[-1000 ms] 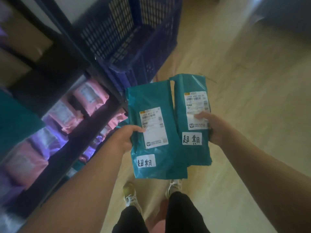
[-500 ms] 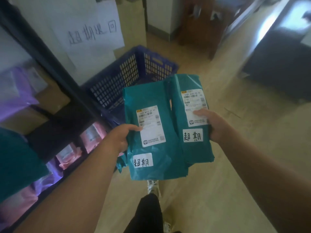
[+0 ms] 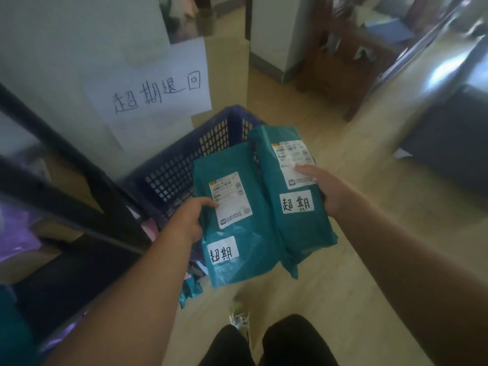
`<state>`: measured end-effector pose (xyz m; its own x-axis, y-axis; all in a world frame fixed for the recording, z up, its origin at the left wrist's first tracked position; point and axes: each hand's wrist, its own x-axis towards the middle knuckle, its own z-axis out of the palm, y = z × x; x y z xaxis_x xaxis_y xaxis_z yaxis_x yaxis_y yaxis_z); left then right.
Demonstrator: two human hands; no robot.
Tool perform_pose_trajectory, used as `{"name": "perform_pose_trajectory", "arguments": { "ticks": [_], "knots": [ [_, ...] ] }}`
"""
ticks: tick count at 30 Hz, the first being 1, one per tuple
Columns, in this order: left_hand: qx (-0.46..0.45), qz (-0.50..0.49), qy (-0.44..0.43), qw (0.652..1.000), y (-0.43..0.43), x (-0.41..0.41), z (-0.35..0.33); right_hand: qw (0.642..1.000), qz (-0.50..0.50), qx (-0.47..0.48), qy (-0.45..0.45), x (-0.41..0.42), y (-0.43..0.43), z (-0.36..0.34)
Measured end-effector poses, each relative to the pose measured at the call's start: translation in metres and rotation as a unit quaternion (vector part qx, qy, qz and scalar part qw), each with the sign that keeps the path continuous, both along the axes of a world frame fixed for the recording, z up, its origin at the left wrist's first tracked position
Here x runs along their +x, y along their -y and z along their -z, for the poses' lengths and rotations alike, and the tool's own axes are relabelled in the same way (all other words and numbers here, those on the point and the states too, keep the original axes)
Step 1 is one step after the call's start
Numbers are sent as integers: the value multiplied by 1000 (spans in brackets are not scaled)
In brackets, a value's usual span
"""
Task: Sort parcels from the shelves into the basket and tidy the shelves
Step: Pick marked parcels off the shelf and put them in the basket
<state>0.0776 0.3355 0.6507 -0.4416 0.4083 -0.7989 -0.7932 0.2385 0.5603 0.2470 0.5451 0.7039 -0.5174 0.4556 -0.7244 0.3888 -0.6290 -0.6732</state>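
Two teal plastic parcels, each with a shipping label and a white handwritten sticker, are held side by side in front of me. My left hand (image 3: 188, 220) grips the left teal parcel (image 3: 237, 233) at its left edge, thumb on the label. My right hand (image 3: 326, 190) grips the right teal parcel (image 3: 298, 223) at its right edge, thumb across its label. The two parcels overlap slightly in the middle. Behind them on the floor stands a dark blue slatted basket (image 3: 179, 170), partly hidden by the parcels.
A dark metal shelf frame (image 3: 79, 180) runs along the left, with purple, pink and teal parcels on its shelves. A handwritten paper sign (image 3: 155, 93) hangs on the wall above the basket. Wooden furniture (image 3: 343, 62) and a dark block (image 3: 454, 143) stand at the right on the wooden floor.
My view has lifted from the shelves toward the basket and the wall sign. Both hands keep their grip on the parcels, which now sit closer to the basket.
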Motion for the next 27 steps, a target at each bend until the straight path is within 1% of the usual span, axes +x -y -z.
{"name": "perform_pose_trajectory", "arguments": {
  "ticks": [7, 12, 16, 20, 23, 27],
  "knots": [
    [-33, -60, 8, 998, -23, -33, 10, 996, -73, 11, 50, -70, -48, 17],
    [-54, -105, 30, 993, -47, -51, 24, 982, -158, 21, 102, -134, -92, 32],
    [-74, -151, 50, 985, -66, -60, 36, 971, -211, 21, 109, -174, -123, 47],
    [-89, -194, 69, 974, -93, -66, 61, 953, -272, 32, 128, -214, -158, 75],
    [-105, -218, 85, 967, -102, -69, 84, 939, -309, 33, 145, -238, -169, 103],
    [-116, -226, 100, 962, -105, -75, 114, 927, -334, -1, 173, -255, -166, 145]
  ]
}}
